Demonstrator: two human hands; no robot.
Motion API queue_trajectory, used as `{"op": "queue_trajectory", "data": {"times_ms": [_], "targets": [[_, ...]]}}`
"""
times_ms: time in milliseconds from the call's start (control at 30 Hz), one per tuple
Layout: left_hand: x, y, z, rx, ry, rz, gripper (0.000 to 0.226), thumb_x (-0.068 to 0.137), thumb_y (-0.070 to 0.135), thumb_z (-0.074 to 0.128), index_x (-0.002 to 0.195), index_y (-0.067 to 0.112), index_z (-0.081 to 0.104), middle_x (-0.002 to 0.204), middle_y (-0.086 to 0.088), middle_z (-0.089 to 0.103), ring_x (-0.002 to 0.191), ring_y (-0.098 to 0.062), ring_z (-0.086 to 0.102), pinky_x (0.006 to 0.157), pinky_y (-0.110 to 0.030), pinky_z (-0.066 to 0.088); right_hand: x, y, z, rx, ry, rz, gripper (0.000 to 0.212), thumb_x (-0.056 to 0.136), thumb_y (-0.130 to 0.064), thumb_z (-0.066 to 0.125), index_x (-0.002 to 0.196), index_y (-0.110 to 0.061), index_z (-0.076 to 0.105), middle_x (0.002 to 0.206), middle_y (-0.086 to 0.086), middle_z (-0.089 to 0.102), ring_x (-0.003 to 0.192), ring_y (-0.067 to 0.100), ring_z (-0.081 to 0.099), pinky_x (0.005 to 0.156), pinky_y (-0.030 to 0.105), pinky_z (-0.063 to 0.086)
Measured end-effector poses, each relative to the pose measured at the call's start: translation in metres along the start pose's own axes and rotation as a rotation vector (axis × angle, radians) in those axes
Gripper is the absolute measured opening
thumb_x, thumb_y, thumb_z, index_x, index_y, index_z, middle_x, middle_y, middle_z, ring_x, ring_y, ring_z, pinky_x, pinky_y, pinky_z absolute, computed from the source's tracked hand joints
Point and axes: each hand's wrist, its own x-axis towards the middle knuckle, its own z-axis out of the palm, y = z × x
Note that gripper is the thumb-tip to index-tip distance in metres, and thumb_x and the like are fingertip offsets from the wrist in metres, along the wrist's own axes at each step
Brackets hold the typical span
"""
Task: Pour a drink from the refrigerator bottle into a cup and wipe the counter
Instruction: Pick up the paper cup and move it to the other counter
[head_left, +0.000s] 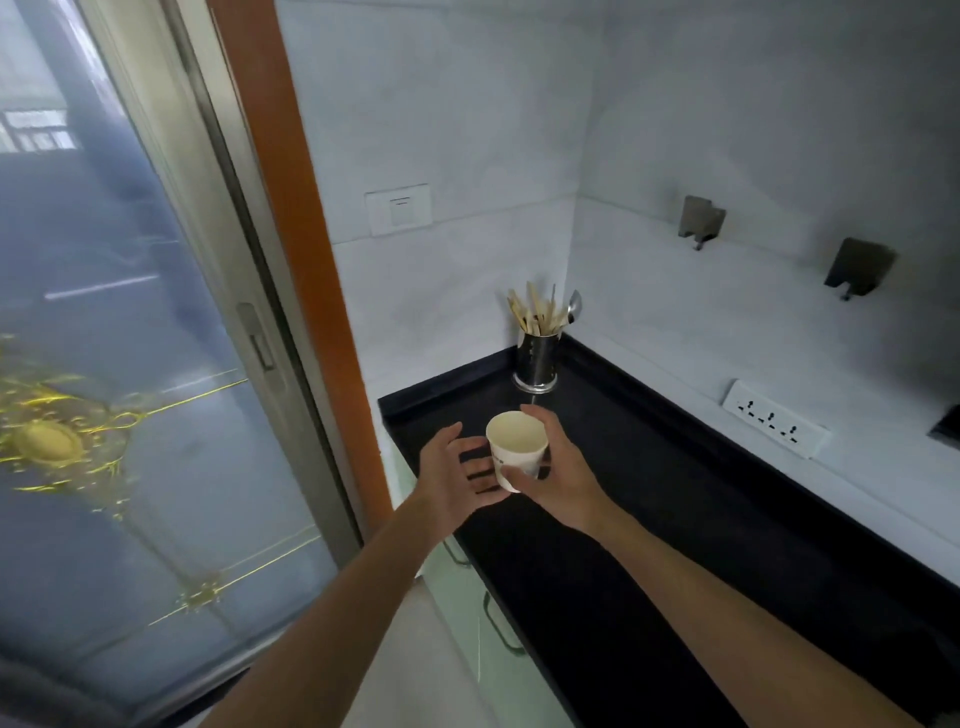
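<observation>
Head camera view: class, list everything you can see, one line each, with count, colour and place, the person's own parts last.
paper cup: one, white, in the right hand over the counter
counter: one, black, along the right wall
utensil holder: one, shiny metal, counter's back corner, holds sticks and a spoon
wall hooks: two, dark grey, right wall
socket strip: one, white, right wall above the counter
switch plate: one, white, back wall
glass door: one, grey frame, gold pattern, left
cabinet handles: two, dark, under the counter
left hand: one, open, beside the cup
right hand: one, fingers curled round the cup
</observation>
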Motion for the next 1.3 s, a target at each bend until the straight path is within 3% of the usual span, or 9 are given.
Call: {"op": "queue_trajectory", "data": {"times_ms": [167,400,533,600,700,900,1100,1300], "targets": [[0.048,0.004,0.028,0.013,-0.023,-0.061,0.052,0.099,0.041,0.044,0.13,0.0,0.051,0.13,-0.03,0.056,0.114,-0.045,0.058,0.091,-0.056,0.049,0.025,0.024,-0.028,-0.02,0.062,0.04,0.074,0.081,-0.014,0.078,0.137,-0.037,0.034,0.122,-0.019,0.053,0.11,-0.006,0.054,0.086,0.014,0.05],[0.1,-0.007,0.069,0.084,-0.112,-0.165,0.057,0.099,0.043,0.042,0.136,0.0,0.049,0.133,-0.031,0.055,0.119,-0.047,0.056,0.094,-0.059,0.047,0.024,0.053,-0.068,-0.07,0.206,0.104,0.077,0.081,-0.017,0.079,0.142,-0.029,0.034,0.126,-0.023,0.049,0.115,-0.008,0.05,0.088,0.01,0.046],[0.123,-0.022,0.094,0.128,-0.186,-0.235,0.056,0.099,0.043,0.043,0.135,0.0,0.049,0.133,-0.031,0.054,0.119,-0.046,0.056,0.087,-0.056,0.05,0.014,0.073,-0.086,-0.095,0.333,0.162,0.077,0.081,-0.022,0.079,0.142,-0.03,0.034,0.124,-0.017,0.054,0.114,0.001,0.055,0.089,0.021,0.052],[0.135,-0.031,0.104,0.163,-0.223,-0.272,0.053,0.1,0.043,0.042,0.13,0.001,0.051,0.134,-0.031,0.054,0.121,-0.045,0.055,0.092,-0.056,0.048,0.01,0.083,-0.09,-0.089,0.395,0.209,0.076,0.082,-0.023,0.079,0.141,-0.033,0.034,0.123,-0.014,0.056,0.111,0.003,0.057,0.088,0.024,0.054],[0.157,-0.043,0.115,0.225,-0.267,-0.336,0.052,0.1,0.044,0.042,0.129,0.001,0.053,0.136,-0.03,0.053,0.124,-0.045,0.053,0.101,-0.059,0.043,0.004,0.097,-0.092,-0.091,0.496,0.274,0.074,0.082,-0.025,0.079,0.14,-0.034,0.034,0.12,-0.014,0.057,0.108,0.001,0.057,0.085,0.023,0.054],[0.194,-0.06,0.127,0.322,-0.352,-0.468,0.054,0.101,0.043,0.042,0.133,0.001,0.052,0.134,-0.03,0.055,0.122,-0.045,0.055,0.1,-0.058,0.043,-0.004,0.115,-0.088,-0.098,0.655,0.394,0.073,0.081,-0.027,0.079,0.139,-0.032,0.034,0.12,-0.014,0.056,0.107,-0.001,0.057,0.086,0.025,0.055],[0.225,-0.075,0.121,0.388,-0.402,-0.571,0.053,0.1,0.042,0.044,0.133,0.002,0.052,0.134,-0.029,0.056,0.12,-0.044,0.057,0.101,-0.058,0.043,-0.006,0.127,-0.071,-0.127,0.773,0.509,0.07,0.081,-0.025,0.08,0.135,-0.029,0.034,0.117,-0.015,0.052,0.106,-0.008,0.053,0.077,0.014,0.052],[0.252,-0.087,0.112,0.462,-0.429,-0.647,0.054,0.1,0.043,0.043,0.134,0.002,0.051,0.133,-0.03,0.056,0.121,-0.044,0.056,0.104,-0.058,0.042,-0.006,0.147,-0.052,-0.14,0.829,0.61,0.07,0.081,-0.026,0.079,0.133,-0.031,0.033,0.116,-0.016,0.051,0.106,-0.002,0.055,0.077,0.021,0.056]]}}
